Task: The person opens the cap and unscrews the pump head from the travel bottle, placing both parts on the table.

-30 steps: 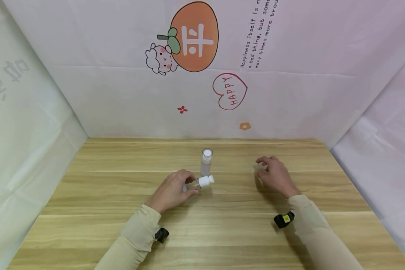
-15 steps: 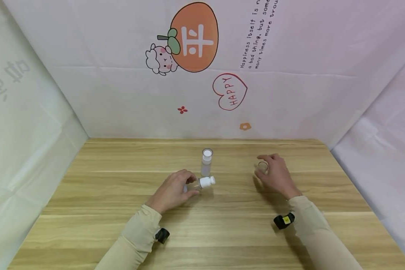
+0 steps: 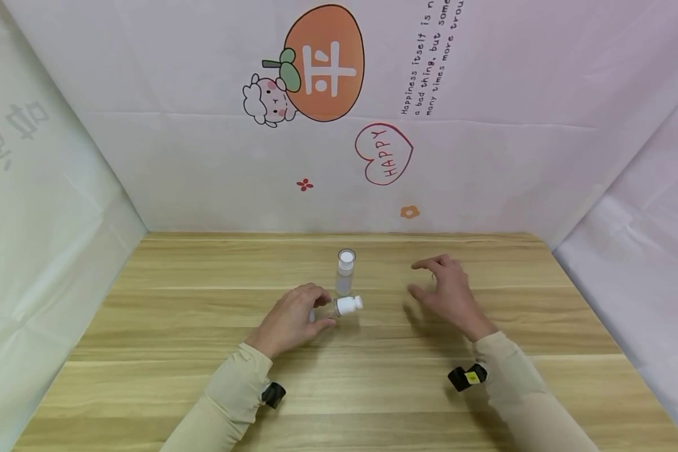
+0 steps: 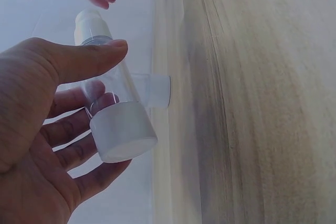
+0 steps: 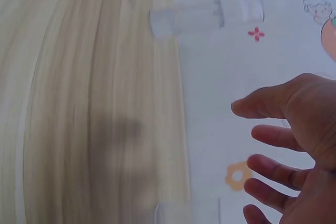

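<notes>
My left hand (image 3: 294, 317) grips a clear pump bottle (image 3: 347, 306) with a white pump head and white base, tilted above the table; in the left wrist view the thumb lies across the bottle (image 4: 123, 129) and the fingers curl beneath. Just behind it a second such bottle (image 3: 344, 279) stands upright, a clear cap over its top. My right hand (image 3: 446, 292) hovers to the right, fingers and thumb apart, holding nothing. A loose clear cap (image 5: 189, 214) stands on the table near it, cut off by the right wrist view's lower edge and mostly hidden by the hand in the head view.
The wooden table (image 3: 339, 389) ends against a white printed cloth (image 3: 203, 169) at the back. More white cloth hangs along the left and right sides. Black wrist cameras (image 3: 274, 395) sit on both sleeves.
The right hand has let go of the clear cap and moved left, leaving the cap standing on the table. The left hand keeps the bottle in nearly the same place.
</notes>
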`<state>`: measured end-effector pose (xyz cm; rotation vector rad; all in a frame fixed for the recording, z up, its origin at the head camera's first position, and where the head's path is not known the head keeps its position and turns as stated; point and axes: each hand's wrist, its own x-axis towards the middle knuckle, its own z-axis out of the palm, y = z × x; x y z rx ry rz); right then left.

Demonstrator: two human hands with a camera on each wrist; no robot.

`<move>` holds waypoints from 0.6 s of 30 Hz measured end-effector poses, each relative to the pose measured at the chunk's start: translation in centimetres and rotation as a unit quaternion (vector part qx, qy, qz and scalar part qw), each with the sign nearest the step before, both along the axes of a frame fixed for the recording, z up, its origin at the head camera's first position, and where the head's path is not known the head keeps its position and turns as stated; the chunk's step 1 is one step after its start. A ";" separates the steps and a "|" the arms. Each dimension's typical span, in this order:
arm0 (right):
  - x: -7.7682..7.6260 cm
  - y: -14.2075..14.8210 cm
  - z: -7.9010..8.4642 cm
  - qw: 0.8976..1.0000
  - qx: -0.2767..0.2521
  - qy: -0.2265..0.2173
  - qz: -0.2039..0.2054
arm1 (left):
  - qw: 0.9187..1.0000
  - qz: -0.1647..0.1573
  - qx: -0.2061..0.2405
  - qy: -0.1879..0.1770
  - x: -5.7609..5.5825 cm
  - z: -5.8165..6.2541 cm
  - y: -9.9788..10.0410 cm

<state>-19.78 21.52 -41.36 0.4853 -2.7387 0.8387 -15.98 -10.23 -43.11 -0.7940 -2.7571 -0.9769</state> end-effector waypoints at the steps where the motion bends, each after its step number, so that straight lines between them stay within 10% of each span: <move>1: 0.1 -0.3 0.2 1.000 0.001 -0.001 0.007 | 1.000 0.001 -0.001 0.001 0.0 0.0 0.0; 18: 2.3 -4.4 1.4 0.986 -0.037 -0.064 0.147 | 1.000 -0.003 -0.009 0.025 0.0 0.2 0.5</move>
